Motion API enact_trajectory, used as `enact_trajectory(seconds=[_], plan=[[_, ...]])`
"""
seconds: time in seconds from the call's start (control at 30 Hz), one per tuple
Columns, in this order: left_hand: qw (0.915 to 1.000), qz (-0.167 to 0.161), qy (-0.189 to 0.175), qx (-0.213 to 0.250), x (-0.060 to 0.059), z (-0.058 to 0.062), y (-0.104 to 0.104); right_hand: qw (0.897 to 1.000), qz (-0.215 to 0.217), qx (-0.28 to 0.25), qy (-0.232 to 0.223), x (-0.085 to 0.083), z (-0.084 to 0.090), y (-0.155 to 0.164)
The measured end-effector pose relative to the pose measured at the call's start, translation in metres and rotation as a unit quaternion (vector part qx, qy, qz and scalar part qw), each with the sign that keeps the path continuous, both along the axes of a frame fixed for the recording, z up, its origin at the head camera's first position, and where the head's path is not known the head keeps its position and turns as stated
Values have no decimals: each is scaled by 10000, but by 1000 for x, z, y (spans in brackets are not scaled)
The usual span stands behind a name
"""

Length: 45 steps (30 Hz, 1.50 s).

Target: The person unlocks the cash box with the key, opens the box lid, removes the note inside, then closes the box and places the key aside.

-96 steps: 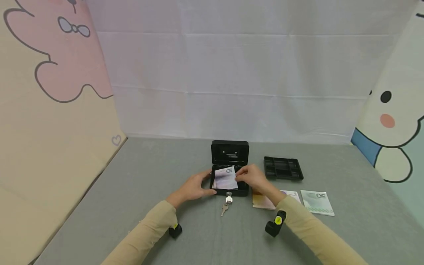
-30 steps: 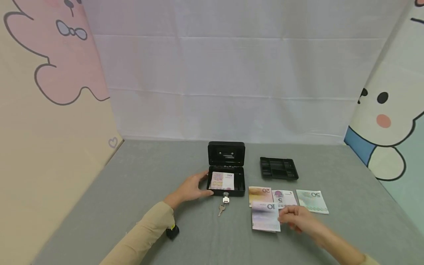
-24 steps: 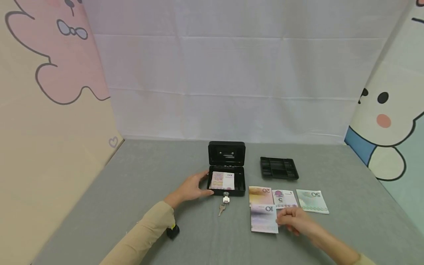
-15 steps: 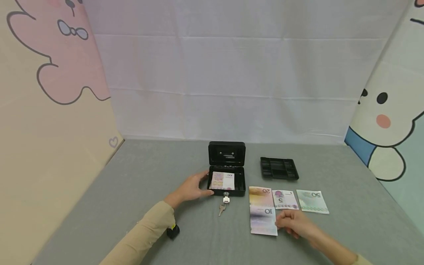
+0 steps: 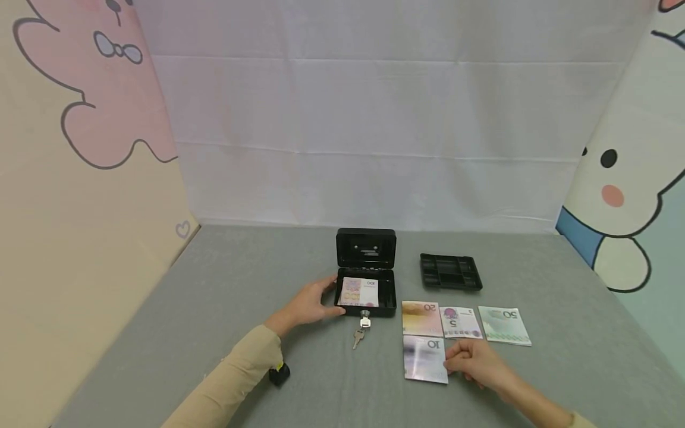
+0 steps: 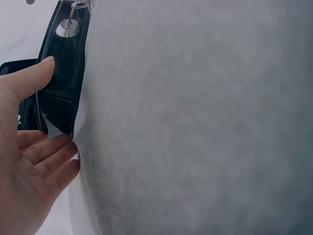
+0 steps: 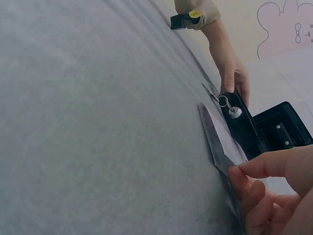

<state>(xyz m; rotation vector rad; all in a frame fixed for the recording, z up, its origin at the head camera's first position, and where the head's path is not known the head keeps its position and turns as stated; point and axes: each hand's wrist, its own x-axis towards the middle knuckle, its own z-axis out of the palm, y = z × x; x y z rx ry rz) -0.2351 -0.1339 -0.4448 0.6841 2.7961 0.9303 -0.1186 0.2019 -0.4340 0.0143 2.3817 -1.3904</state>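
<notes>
The black cash box (image 5: 392, 291) stands with its lid raised, a stack of 100 banknotes (image 5: 360, 292) inside and keys (image 5: 359, 339) hanging from its front lock. My left hand (image 5: 306, 304) holds the box by its left side; in the left wrist view the thumb lies on the front face and the fingers (image 6: 51, 154) reach round the side. My right hand (image 5: 478, 362) pinches the right edge of a stack of 10 banknotes (image 5: 424, 359), low over the table and just in front of the 20 banknotes (image 5: 422, 319). In the right wrist view the stack's near edge (image 7: 210, 137) shows several layers.
A stack of 5 banknotes (image 5: 460, 323) lies right of the 20s, and a stack of 50 banknotes (image 5: 505, 326) further right. Behind them sits a black compartment tray (image 5: 451, 272). The grey table (image 5: 241, 267) ends at a white cloth backdrop (image 5: 321, 119).
My right hand has carried the 10 banknotes out of the cash box to the right, then drawn them nearer, off the 20s. The 100s in the box are now uncovered. My left hand has stayed.
</notes>
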Motion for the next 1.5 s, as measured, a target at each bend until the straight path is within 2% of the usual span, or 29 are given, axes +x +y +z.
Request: enact_trajectory(seconds=[0.3,0.47,0.57,0.7,0.87,1.0,1.17,1.33,1.5], plan=[[10000,-21,19,-39,-1,-1,-1,10000,55,-15,5,1,1,-3],[10000,-57,14,60,-1,-1,-1,9997,-108,179,-116,-1,3,-2],[10000,-51,-15,33,-1,-1,-1,9993,-224,266,-112,-4,8,-1],[10000,-15,-12,-30,-1,0,-1,9986,-262,432,166,-11,21,2],[10000,-16,0,30,0,2,0,9974,-208,544,415,-27,39,-1],[10000,-40,1,64,1,3,0,9975,15,381,593,-44,48,-6],[10000,-31,-51,67,1,4,0,9964,137,420,722,-67,55,-23],[10000,-24,-77,31,1,5,-1,9973,71,280,676,-85,55,-50],[10000,0,-85,21,2,7,0,9964,66,334,777,-99,46,-76]])
